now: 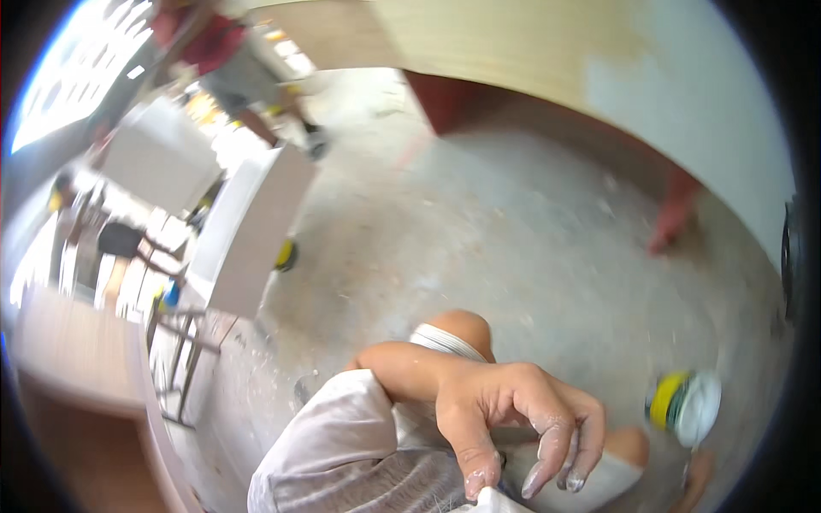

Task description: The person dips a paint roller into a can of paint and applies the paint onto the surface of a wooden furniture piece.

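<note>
My left hand [522, 410] is in front of my body at the lower middle, reaching across from a pale sleeve [342, 427]. Its fingers are bent and spaced from the thumb, with white smears on the tips. The thumb tip meets a peak of white cloth [489, 501] at the lower edge; I see no finger closed against it. A blurred skin-coloured shape [698, 480] at the lower right may be my right hand, but its fingers cannot be made out. Just above that shape is a white bucket [697, 409] with a yellow and green label.
A large panel [530, 43] on reddish supports [676, 209] spans the top right. Grey-white boards [256, 231] stand at left near a metal stand [184, 359]. A wood-toned surface [81, 350] lies lower left. Two people [214, 60] work at far left. Specks mark the concrete floor [410, 231].
</note>
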Demonstrator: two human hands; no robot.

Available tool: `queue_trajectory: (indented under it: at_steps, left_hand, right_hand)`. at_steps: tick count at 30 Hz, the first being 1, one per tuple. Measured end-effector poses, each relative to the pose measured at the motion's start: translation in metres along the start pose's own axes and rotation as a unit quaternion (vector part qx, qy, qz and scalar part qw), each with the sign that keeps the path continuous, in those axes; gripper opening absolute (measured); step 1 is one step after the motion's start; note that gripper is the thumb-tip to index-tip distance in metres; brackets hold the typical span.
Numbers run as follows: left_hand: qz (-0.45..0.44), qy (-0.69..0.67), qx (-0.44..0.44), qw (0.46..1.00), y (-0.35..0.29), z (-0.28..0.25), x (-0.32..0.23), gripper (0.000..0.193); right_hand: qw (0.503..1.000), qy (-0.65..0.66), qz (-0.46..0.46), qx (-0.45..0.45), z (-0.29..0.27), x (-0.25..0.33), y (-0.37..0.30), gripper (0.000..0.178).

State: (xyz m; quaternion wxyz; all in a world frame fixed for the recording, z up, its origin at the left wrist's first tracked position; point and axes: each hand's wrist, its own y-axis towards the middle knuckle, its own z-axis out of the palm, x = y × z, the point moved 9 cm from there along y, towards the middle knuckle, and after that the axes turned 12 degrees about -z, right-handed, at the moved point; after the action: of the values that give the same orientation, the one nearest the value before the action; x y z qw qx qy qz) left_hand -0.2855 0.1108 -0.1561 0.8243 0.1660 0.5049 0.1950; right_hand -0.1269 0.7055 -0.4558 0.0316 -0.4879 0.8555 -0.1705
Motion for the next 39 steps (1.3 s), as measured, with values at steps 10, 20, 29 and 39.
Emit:
queue_trajectory:
  at_steps: [10,20,29,39]
  left_hand:
    - [0.114,0.302,-0.122,0.939,-0.044,0.081,-0.093,0.026]
    - [0.172,0.424,-0.114,0.882,-0.085,0.097,-0.112,0.031]
    - [0.105,0.359,-0.239,0.896,-0.085,0.081,-0.132,0.037]
    - [0.104,0.406,-0.145,0.896,-0.027,0.122,-0.138,0.041]
  right_hand:
    - [0.991,0.127,-0.038,-0.018,-0.017,0.205,-0.085,0.039]
    - [0.989,0.148,-0.015,-0.004,0.003,0.216,-0.106,0.036]
    - [0.981,0.184,0.042,0.039,0.041,0.196,-0.114,0.033]
    - [0.976,0.213,0.024,0.032,0.052,0.197,-0.115,0.031]
